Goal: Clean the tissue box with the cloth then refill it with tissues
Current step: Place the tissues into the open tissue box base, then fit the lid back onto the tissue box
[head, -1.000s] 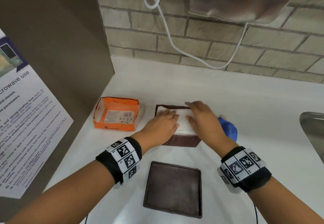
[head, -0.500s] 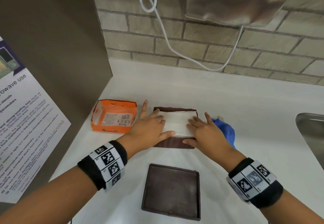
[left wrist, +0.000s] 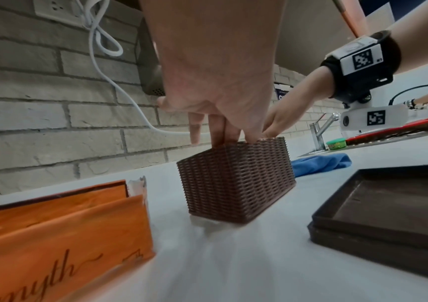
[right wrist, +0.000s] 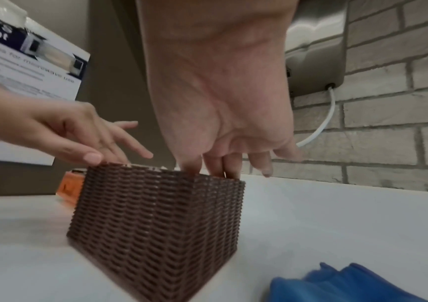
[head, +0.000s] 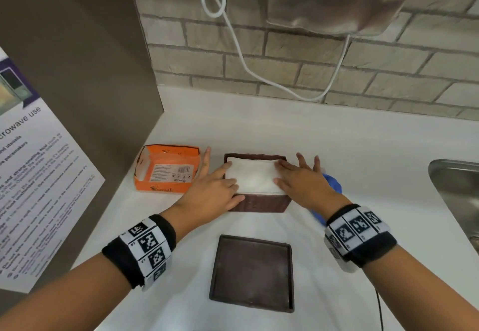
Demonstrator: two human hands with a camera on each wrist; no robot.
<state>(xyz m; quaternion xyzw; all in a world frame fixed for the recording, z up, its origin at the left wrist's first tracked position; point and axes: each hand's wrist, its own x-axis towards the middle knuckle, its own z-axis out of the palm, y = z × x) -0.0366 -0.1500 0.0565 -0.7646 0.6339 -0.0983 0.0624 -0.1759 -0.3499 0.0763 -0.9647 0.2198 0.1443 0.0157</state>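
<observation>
A brown woven tissue box [head: 259,202] [left wrist: 236,181] [right wrist: 156,220] stands lidless on the white counter, filled to the rim with a white tissue stack [head: 252,177]. My left hand [head: 216,188] [left wrist: 217,114] lies flat on the stack's left side, fingers straight. My right hand [head: 302,179] [right wrist: 223,143] presses down flat on its right side. The box's brown lid [head: 252,272] [left wrist: 388,206] lies upturned nearer to me. A blue cloth [head: 334,188] [left wrist: 318,163] [right wrist: 344,284] sits bunched on the counter right of the box, partly hidden by my right hand.
An opened orange tissue carton [head: 167,172] [left wrist: 60,230] lies left of the box. A brown side panel with a paper notice [head: 39,180] rises at the left. A steel sink [head: 458,190] is at the right. A brick wall, a white cable [head: 259,71] and a metal dispenser are behind.
Both hands have slid apart from the middle of the tissue stack to its left and right sides, with fingers now spread flat. The box has stayed in place.
</observation>
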